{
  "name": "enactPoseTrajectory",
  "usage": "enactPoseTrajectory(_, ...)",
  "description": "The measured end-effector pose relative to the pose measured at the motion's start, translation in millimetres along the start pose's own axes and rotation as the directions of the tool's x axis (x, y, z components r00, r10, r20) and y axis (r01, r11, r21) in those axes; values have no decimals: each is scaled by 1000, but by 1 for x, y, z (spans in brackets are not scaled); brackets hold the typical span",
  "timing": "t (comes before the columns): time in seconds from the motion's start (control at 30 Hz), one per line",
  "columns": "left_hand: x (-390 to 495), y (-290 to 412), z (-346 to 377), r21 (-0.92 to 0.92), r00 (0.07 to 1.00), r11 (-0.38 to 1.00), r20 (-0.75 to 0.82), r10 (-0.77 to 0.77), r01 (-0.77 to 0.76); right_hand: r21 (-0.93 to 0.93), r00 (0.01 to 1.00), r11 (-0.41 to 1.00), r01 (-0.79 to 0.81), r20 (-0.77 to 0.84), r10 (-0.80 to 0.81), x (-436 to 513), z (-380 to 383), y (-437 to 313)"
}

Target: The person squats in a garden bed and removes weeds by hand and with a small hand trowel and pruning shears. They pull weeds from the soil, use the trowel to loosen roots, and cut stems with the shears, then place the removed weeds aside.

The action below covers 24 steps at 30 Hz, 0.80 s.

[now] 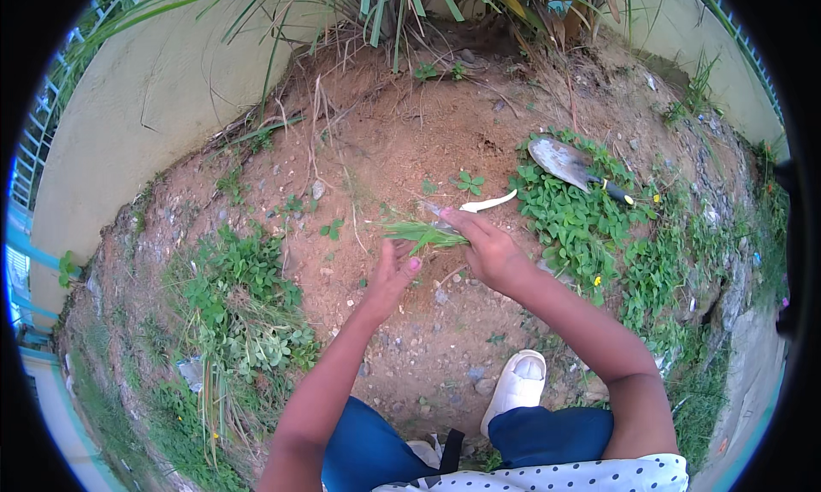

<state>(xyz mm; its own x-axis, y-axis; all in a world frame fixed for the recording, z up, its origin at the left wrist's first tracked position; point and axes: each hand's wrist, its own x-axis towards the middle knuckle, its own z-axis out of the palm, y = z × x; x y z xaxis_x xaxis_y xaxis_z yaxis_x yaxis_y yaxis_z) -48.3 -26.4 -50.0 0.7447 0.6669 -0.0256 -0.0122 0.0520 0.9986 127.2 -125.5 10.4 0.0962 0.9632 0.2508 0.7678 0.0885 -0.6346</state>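
My right hand (490, 245) is closed around a small bunch of green grass (426, 234) over the bare soil, at the middle of the view. A narrow pointed blade shows by its fingertips; whether the hand holds it too is unclear. A curved cream-coloured handle (490, 203) juts out just beyond the same hand. My left hand (391, 277) is at the left end of the grass, fingers partly hidden behind the blades, thumb apart; whether it grips any is unclear. A hand trowel (564, 165) with a dirty metal blade and black handle lies on low leafy plants to the right.
Leafy ground plants (577, 216) grow at right, and a heap of plants and grass (250, 325) is at left. Long-leaved clumps (385, 11) stand by the pale wall (154, 100) at the top. My white shoe (516, 386) is below, near scattered stones.
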Motion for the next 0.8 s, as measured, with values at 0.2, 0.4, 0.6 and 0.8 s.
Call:
enactPoseTrajectory(0.2,40,12,35,-378,967,911,-121,-223,163,-146,918,985,-88,372,137,23,3,-25)
enactPoseTrajectory(0.4,24,47,-70,-18,817,899,-408,-407,438,213,958,935,-282,112,264,90,-52,61)
enactPoseTrajectory(0.6,-21,74,-137,616,610,-77,-741,279,784,109,863,937,-331,-366,348,180,-57,140)
enactPoseTrajectory(0.8,7,-8,-57,856,867,217,-402,-294,470,-80,766,919,-387,-583,272,234,-34,160)
